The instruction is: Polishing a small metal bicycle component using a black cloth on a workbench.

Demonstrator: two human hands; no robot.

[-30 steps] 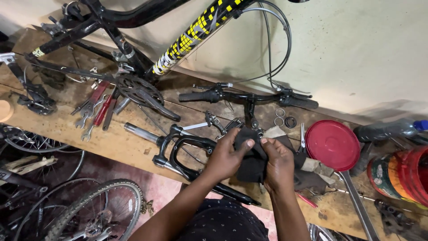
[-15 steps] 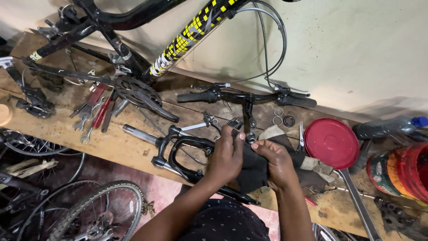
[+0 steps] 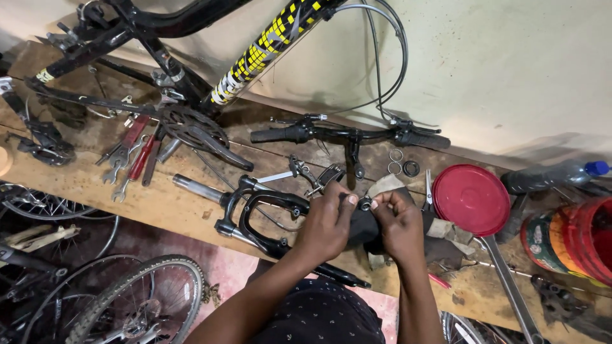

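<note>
Metal ring part (image 3: 364, 204) pinched between fingers of left hand (image 3: 328, 223), right hand (image 3: 400, 224), above bench edge (image 3: 191, 224).

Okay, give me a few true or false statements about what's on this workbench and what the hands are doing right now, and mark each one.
1. Both hands pinch a small metal ring between their fingertips. True: the left hand and the right hand meet on it.
2. The red round lid lies left of the hands. False: it lies to their right.
3. A black suspension fork lies on the wooden bench. True.
4. The black handlebar is in the right hand. False: it lies on the bench beyond the hands, untouched.
5. Red-handled tools lie near the chainring. True.
</note>
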